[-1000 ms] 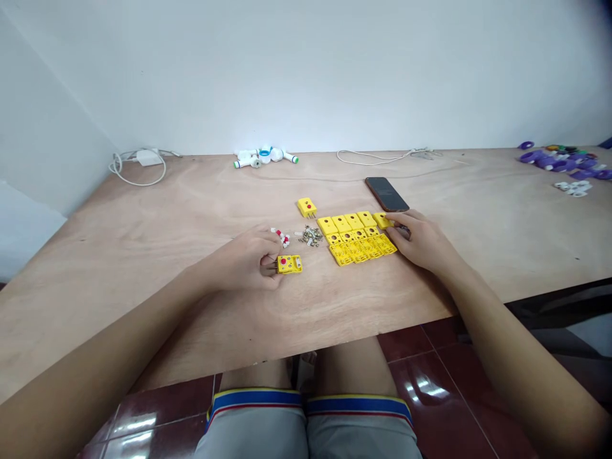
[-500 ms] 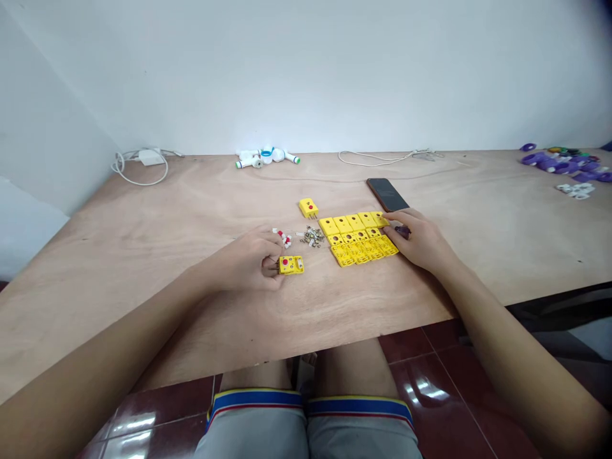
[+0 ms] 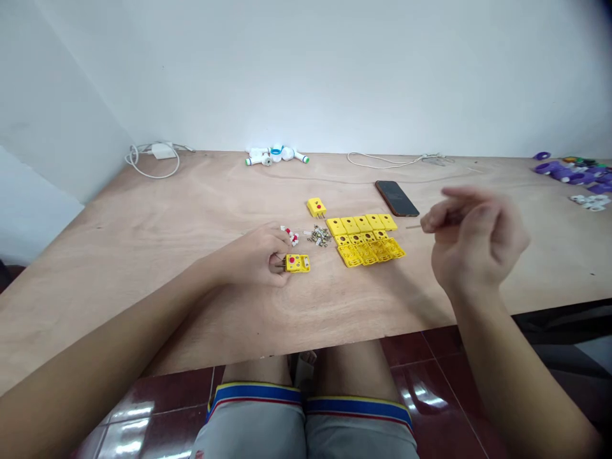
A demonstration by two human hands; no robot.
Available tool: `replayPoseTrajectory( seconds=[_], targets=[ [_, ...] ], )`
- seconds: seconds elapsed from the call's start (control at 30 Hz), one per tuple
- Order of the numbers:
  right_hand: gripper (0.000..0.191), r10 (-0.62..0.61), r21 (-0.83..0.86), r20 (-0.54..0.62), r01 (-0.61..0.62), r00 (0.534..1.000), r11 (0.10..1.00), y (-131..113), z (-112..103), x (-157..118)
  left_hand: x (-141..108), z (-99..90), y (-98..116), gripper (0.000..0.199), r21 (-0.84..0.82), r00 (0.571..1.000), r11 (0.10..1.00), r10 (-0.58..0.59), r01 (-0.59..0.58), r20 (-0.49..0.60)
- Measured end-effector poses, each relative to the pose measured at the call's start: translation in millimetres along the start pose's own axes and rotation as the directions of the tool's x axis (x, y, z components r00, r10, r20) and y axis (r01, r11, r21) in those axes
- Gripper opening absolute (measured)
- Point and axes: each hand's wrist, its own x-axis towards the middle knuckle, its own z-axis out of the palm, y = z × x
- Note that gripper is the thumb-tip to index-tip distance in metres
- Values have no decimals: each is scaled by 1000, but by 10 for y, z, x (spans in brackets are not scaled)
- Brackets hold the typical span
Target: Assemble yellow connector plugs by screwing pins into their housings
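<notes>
My left hand rests on the table, its fingers closed around the pins of a yellow two-pin plug. The plug lies open side up, showing a red dot and a small white piece inside. In the air at the right is my right hand, blurred by motion and closed on a screwdriver; only the thin shaft shows, pointing left. Between the hands are rows of yellow plug covers and open yellow shells. Beside them lie a heap of small screws and metal parts and some red and white bits.
A yellow plug sits behind the screws. Farther back are a phone, a white cable, white tube-like parts and a white charger. Purple parts and white pieces lie far right.
My right hand has lifted off the yellow covers and moved right, toward me, with the screwdriver. My left hand keeps its hold on the plug. The view has shifted slightly.
</notes>
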Motion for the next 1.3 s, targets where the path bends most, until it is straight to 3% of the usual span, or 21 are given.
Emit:
replayPoseTrajectory(
  seconds=[0.17,0.23,0.3,0.33,0.43,0.6,0.87,0.97,1.07,1.23,1.3],
  targets=[
    [41,56,397,1,-52,998,916,-779,158,694,-14,-16,21,44,-27,1000,1000,9,-8,1],
    [43,9,613,-111,62,994,787,-1025,297,916,-16,-22,28,44,-40,1000,999,10,-10,4],
    [47,38,809,-284,219,958,545,-1163,507,1036,-17,-31,39,44,-55,1000,998,3,-3,12],
    [50,51,869,-180,134,982,475,-1186,630,1052,-17,-35,45,45,-63,1000,998,-3,4,20],
    [46,-5,944,30,-26,1000,329,-1103,981,966,-18,-49,67,47,-81,999,996,-28,30,28],
    [71,-85,896,317,-269,945,352,-805,1261,757,-3,-42,68,46,-103,999,994,-25,29,42],
    [80,-160,810,517,-420,841,408,-605,1373,769,-10,-105,88,42,-116,998,993,-22,29,61],
    [84,-166,793,533,-422,830,439,-623,1402,742,-16,-177,118,43,-107,996,994,-20,29,86],
    [88,-181,799,521,-401,834,448,-634,1412,725,-25,-204,135,46,-129,997,989,-64,68,38],
    [87,-145,859,370,-278,918,430,-590,1377,769,-54,-178,105,22,-198,991,972,-115,127,69],
    [87,-117,865,333,-254,936,434,-562,1330,806,-60,-184,76,26,-193,990,972,-122,134,70]
  ],
)
